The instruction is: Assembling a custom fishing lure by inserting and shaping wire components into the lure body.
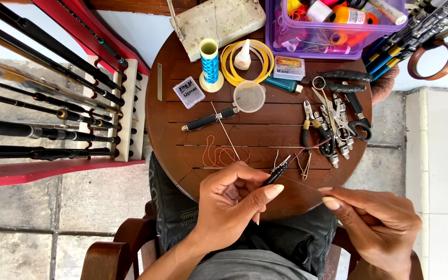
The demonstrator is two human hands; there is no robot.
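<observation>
A: Far left first?
B: Red rack (53, 168) holding black fishing rods (42, 132) laid across it, white notched holder (128, 111) at its table end.

A: Table, left part?
B: Round dark wooden table (172, 124). Small clear packet (189, 92) with a label, blue thread spool (209, 65) upright on a cream base, yellow tape ring (247, 62) with a small glue bottle (242, 54) inside it. Clear round lid (249, 96) just below the ring, black-handled tool (208, 119) lying beside the lid. Loose orange thread (221, 154) curled near the table's front edge.

A: Left hand?
B: Left hand (232, 199) is over the front edge of the table, fingers narrow, pinching a thin black rod tip (278, 172) that points up and right. A fine thread (304, 185) runs from it toward the other hand.

A: Right of that?
B: Pile of pliers and scissors (335, 124) on the table's right part, small box (289, 67) and a blue lighter (281, 84) behind them. Purple plastic bin (333, 36) of thread spools at the back edge. More rods (416, 28) stick in from the top right, a brown tape ring (434, 59) hanging by them.

A: Right hand?
B: Right hand (382, 225) is just off the table's front right, thumb and forefinger closed tight on the thread's end. Can't tell if the thread is taut.
</observation>
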